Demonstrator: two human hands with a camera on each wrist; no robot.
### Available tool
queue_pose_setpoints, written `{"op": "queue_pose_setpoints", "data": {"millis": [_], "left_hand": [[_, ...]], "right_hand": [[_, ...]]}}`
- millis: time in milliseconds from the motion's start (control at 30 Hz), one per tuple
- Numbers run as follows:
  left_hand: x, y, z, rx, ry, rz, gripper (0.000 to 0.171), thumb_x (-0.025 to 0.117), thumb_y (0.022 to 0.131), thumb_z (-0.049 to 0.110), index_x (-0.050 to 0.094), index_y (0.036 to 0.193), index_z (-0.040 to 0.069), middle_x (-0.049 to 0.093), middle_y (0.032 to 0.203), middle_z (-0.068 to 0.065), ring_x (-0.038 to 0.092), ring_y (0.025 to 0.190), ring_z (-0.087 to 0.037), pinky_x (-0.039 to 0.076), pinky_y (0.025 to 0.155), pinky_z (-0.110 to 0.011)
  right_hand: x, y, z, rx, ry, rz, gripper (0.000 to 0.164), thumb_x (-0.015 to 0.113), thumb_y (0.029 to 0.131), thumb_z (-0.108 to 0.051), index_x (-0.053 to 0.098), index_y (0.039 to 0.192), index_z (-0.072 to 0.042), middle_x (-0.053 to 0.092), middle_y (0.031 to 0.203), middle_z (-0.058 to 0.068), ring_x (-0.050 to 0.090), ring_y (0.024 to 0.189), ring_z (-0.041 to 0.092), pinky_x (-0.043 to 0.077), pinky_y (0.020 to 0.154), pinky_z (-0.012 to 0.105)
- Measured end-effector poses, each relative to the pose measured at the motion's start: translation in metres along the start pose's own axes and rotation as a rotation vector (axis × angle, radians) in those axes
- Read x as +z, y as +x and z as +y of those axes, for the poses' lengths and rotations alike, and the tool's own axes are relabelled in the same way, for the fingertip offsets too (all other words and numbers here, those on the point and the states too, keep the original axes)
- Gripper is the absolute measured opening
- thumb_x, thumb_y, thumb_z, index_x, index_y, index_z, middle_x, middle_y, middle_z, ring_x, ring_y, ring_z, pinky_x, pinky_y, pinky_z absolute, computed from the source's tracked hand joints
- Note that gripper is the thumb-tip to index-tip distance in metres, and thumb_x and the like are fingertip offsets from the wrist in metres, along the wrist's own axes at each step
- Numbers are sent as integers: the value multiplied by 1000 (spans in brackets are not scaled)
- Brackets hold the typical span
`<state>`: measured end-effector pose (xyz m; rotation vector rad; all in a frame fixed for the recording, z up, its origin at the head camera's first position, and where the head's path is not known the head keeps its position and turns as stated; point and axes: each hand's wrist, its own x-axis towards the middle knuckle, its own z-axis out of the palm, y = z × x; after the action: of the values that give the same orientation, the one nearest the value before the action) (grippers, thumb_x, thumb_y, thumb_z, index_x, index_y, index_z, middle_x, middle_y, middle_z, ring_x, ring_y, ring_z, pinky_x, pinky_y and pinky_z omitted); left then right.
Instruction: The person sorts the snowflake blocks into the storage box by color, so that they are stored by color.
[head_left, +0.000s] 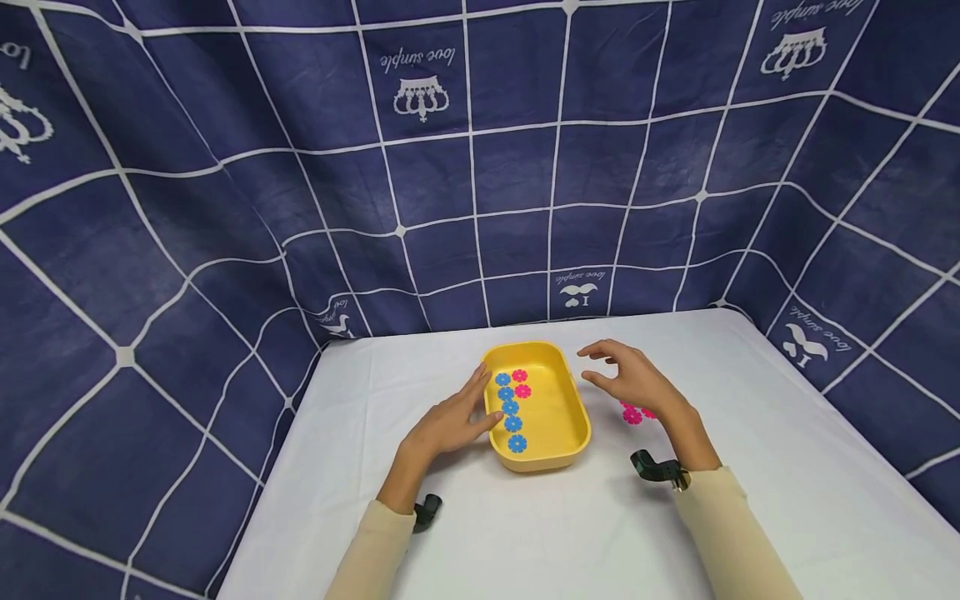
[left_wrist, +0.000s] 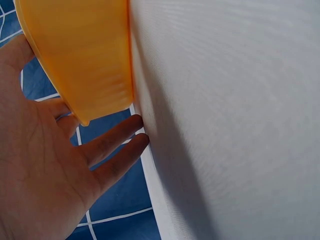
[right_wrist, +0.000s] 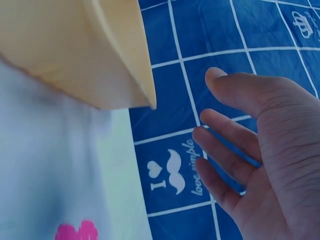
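Note:
A yellow plastic tray (head_left: 553, 408) stands on the white-covered table. In it, several blue flower-shaped discs (head_left: 513, 423) form a column along the left side, with two pink flower-shaped discs (head_left: 522, 391) beside the column's far end. My left hand (head_left: 447, 421) rests at the tray's left rim, thumb reaching over it; in the left wrist view two fingers (left_wrist: 117, 150) extend straight below the rim, outside the wall. Right of the tray, my right hand (head_left: 630, 379) hovers with relaxed, parted fingers and nothing between them. Loose pink discs (head_left: 632, 414) lie under it, partly hidden.
A white cloth (head_left: 570, 533) covers the table. Dark blue curtains (head_left: 517, 167) with white grid lines rise behind the table and along both sides. A black camera mount (head_left: 655, 467) is strapped to the right wrist, another (head_left: 427, 512) to the left.

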<state>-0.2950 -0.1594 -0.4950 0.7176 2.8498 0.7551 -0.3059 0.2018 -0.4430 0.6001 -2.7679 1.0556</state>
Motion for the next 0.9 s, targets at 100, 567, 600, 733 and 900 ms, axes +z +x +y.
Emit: {"op": "queue_pose_setpoints", "data": {"millis": [100,567,600,733,900], "left_hand": [[0,1,0,5,0,1,91,50,103,70,21,174,22,4,181,13,40,158,-29,40,123,-56],[-1,1,3,-7,7,7,87,53,105,64,21,174,22,6,182,10,43,156,-32,43,118,-65],[-1,1,3,-8,7,6,87,53,105,64,21,174,22,6,182,10,43,156,-32,43,117,-65],[-1,1,3,-6,-3,2,87,54,105,63,20,174,21,6,182,10,42,156,-32,41,120,-62],[1,1,2,-14,-13,-5,89,54,105,64,20,174,21,4,181,12,41,157,-30,41,121,-59]], "right_hand": [[-3,-4,6,0,-7,9,41,82,98,-15,70,136,-7,72,134,14,64,129,39,52,110,60],[-15,-25,24,16,-63,54,41,82,97,-13,71,135,-7,72,133,15,64,126,43,52,108,64],[-16,-26,24,17,-64,55,41,82,97,-13,71,136,-7,71,133,15,64,126,44,52,108,64],[-17,-29,26,28,-55,55,41,82,97,-13,71,136,-7,71,134,17,63,126,46,52,107,66],[-15,-34,34,45,-30,44,41,81,98,-12,70,136,-5,70,134,19,63,127,47,51,107,67]]}}
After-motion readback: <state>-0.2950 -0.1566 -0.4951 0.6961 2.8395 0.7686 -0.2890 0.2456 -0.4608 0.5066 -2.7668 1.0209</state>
